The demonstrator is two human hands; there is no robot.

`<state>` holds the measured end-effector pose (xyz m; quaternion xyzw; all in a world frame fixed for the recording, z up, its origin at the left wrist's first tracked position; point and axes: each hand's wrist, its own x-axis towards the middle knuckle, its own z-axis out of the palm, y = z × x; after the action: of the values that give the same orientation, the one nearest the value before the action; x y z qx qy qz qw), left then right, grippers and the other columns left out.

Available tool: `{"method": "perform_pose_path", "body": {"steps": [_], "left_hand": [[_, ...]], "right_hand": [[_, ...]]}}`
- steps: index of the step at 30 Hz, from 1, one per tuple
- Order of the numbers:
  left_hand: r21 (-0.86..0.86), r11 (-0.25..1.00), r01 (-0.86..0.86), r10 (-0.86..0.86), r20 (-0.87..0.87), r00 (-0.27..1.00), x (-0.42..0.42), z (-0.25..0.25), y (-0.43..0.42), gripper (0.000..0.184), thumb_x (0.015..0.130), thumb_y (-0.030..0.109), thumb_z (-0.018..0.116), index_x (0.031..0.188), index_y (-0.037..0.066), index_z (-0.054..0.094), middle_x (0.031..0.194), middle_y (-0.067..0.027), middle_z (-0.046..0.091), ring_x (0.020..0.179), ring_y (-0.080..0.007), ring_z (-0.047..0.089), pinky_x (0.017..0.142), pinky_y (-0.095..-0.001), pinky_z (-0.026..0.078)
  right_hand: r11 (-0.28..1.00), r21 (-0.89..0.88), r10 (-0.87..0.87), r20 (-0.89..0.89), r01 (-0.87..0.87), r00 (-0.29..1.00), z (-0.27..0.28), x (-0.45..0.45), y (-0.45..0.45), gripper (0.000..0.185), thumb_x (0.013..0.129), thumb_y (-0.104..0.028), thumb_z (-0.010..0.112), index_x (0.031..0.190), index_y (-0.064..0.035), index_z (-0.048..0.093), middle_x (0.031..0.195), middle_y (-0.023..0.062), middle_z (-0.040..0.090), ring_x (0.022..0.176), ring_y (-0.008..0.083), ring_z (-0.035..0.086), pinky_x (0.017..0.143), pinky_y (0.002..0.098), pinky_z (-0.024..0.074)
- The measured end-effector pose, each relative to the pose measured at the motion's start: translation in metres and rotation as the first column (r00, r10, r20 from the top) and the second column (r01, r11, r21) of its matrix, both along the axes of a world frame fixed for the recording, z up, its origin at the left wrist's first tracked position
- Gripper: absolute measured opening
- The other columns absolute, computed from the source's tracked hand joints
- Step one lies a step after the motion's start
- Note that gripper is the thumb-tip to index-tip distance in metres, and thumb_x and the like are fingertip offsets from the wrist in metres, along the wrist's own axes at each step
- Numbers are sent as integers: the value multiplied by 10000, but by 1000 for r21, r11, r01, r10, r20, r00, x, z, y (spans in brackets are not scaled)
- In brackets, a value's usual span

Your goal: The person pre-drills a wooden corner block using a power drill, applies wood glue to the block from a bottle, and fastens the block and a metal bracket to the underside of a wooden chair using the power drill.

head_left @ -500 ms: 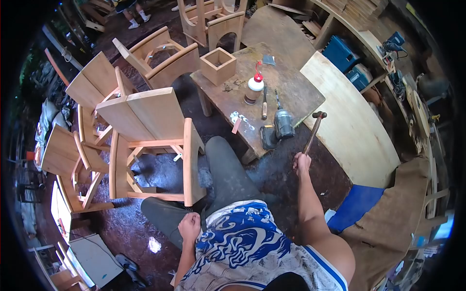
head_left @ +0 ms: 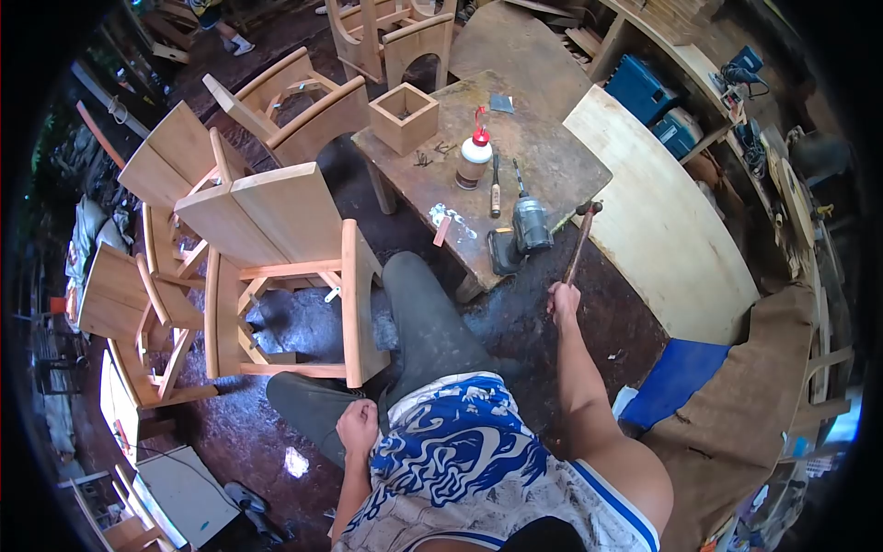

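Note:
My right hand (head_left: 563, 302) is wrapped round the handle of a hammer (head_left: 576, 258), held out to the right with its head up by the corner of a low worktable (head_left: 552, 138). My left hand (head_left: 357, 426) is curled closed by my thigh, just below the front of a wooden chair (head_left: 276, 216); whatever its fingers may hold is hidden. That chair stands before me, with metal brackets inside its open seat frame. On the worktable are a cordless drill (head_left: 531, 225), a chisel (head_left: 495, 195), a glue bottle (head_left: 474, 164) with a red cap, and a small wood block (head_left: 442, 231) beside white smears.
An open wooden box (head_left: 403, 120) and loose dark screws or nails (head_left: 423, 160) share the worktable. More wooden chairs (head_left: 170, 152) crowd the left and back. A large curved board (head_left: 662, 221) lies to the right, near blue tool cases (head_left: 641, 89). Someone's legs (head_left: 230, 37) show far back.
The hammer and my right hand have shifted slightly left. My left hand stays closed in nearly the same place. The person at the back has moved left, and my view has shifted a little.

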<state>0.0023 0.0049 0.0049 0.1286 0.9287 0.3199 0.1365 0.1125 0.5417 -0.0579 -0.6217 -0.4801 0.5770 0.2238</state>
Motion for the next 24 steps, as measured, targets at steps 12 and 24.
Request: {"method": "perform_pose_path", "body": {"steps": [12, 24], "left_hand": [[-5, 1000, -7, 7, 3, 1000, 0, -3, -2, 151, 912, 198, 706, 924, 61, 767, 773, -118, 695, 656, -284, 677, 658, -403, 533], [-15, 1000, 3, -2, 3, 1000, -3, -7, 1, 155, 921, 227, 692, 918, 90, 764, 760, -107, 683, 697, -317, 686, 670, -438, 526]], "right_hand": [[995, -96, -28, -90, 19, 996, -14, 3, -22, 139, 840, -72, 468, 744, -46, 566, 561, 62, 470, 391, 190, 450, 364, 358, 357], [997, -55, 51, -15, -52, 999, -15, 18, -18, 144, 840, -51, 481, 734, -47, 578, 555, 54, 468, 388, 184, 444, 351, 347, 352]]}}
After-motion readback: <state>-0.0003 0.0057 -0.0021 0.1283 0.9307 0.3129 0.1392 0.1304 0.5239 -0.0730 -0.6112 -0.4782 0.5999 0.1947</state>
